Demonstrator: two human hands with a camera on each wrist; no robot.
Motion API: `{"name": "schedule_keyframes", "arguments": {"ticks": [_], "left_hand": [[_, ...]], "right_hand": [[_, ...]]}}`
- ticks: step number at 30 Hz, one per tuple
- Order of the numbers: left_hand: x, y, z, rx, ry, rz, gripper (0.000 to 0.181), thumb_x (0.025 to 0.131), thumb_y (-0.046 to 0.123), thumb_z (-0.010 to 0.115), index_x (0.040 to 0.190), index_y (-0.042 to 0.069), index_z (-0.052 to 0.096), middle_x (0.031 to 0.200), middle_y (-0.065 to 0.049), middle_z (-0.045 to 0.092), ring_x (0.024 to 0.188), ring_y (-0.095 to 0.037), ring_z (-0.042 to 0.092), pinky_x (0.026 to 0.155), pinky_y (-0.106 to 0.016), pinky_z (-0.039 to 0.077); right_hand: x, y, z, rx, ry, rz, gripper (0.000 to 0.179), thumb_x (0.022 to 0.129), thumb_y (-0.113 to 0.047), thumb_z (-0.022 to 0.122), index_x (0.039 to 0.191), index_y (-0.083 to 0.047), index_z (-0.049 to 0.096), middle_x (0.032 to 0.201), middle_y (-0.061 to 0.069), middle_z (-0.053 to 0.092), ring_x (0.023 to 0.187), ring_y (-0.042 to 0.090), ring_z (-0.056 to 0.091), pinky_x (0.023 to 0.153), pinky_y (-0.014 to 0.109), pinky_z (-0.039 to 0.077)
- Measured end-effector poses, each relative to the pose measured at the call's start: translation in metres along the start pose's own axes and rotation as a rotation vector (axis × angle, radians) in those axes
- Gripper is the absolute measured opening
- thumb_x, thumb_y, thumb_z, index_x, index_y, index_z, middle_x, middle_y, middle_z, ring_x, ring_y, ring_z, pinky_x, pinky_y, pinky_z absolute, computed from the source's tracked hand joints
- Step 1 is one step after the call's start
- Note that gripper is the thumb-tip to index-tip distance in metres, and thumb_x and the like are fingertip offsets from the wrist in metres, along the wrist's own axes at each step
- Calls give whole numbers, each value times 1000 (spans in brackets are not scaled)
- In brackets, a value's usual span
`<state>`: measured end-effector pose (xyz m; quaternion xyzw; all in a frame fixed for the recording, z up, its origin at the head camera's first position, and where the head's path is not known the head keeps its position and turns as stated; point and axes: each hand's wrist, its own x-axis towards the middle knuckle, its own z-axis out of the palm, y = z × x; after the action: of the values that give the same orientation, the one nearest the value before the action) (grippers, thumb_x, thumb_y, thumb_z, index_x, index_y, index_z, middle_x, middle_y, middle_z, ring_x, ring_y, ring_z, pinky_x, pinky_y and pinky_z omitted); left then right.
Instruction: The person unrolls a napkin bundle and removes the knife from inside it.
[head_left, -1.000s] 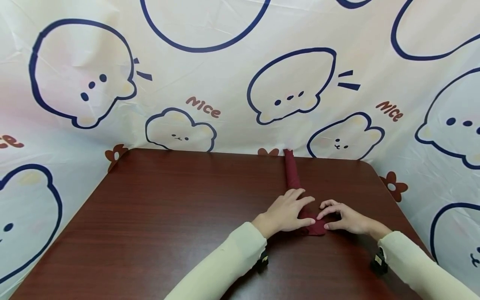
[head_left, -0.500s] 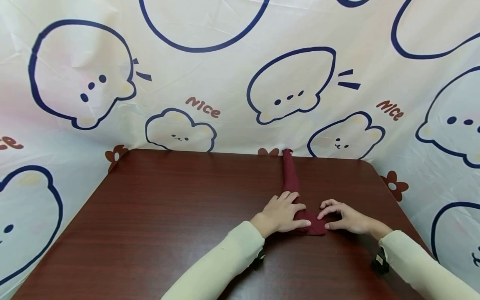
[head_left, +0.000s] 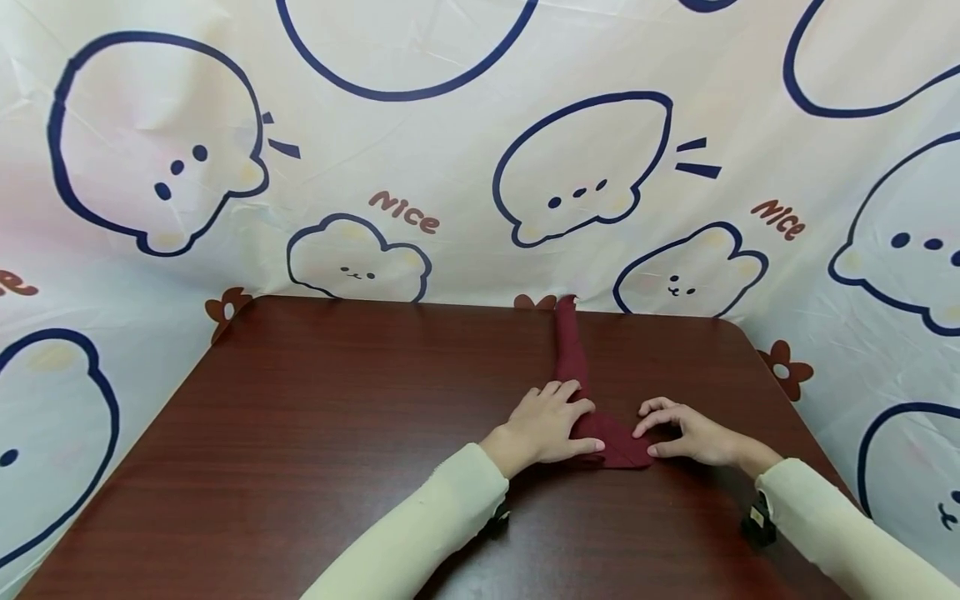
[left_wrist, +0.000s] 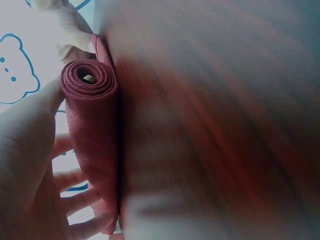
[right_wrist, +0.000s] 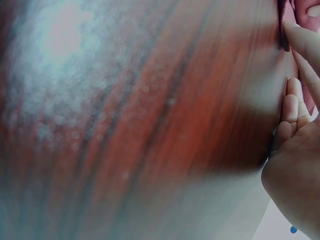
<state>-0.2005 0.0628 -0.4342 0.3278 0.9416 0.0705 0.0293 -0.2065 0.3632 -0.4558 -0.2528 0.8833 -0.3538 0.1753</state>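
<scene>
A dark red cloth [head_left: 617, 442] lies on the table, most of it wound into a long roll that reaches the far edge. Its spiral end shows in the left wrist view, where the roll [left_wrist: 95, 135] stands between the palm and the table. My left hand [head_left: 542, 425] rests over the near part of this roll with fingers spread and fairly straight. To the right, a flat corner of cloth extends from the roll. Thumb and index finger of my right hand [head_left: 690, 433] pinch that corner; the right wrist view catches only a bit of the cloth [right_wrist: 286, 25] at the thumb.
The brown wooden table [head_left: 360, 400] has a dark grain and rounded far corners. Behind it and at both sides hangs a pale sheet [head_left: 465, 150] printed with blue-outlined cartoon animals. A black wrist device [head_left: 759, 521] sits under the right cuff.
My left hand has shifted left with the roll, and more flat cloth shows between the hands. The roll's far end has also slid slightly left. My right hand stays in place.
</scene>
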Motion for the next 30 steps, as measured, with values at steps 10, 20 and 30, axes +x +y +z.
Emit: {"name": "schedule_keyframes", "arguments": {"ticks": [10,20,30], "left_hand": [[-17,-14,-10,-26,-6,7,62,95,69,49,146,33,51,158,-1,42,143,-23,44,114,-47,42],[-30,-33,-13,-118,-31,7,59,96,62,56,146,31,50,159,-2,43,144,-24,45,113,-48,43],[-34,-42,-12,-258,-69,11,57,98,52,59,150,30,48,163,-4,37,148,-26,41,114,-49,43]], "right_hand": [[0,2,0,18,-3,8,18,91,-22,75,109,-20,75,132,13,50,114,-7,39,102,54,35],[0,-1,0,2,6,-10,19,91,-23,75,109,-20,75,131,12,51,116,-5,39,102,37,35],[-2,-4,-2,29,-4,-14,19,91,-21,75,110,-17,74,132,15,50,116,-6,38,102,42,35]]}}
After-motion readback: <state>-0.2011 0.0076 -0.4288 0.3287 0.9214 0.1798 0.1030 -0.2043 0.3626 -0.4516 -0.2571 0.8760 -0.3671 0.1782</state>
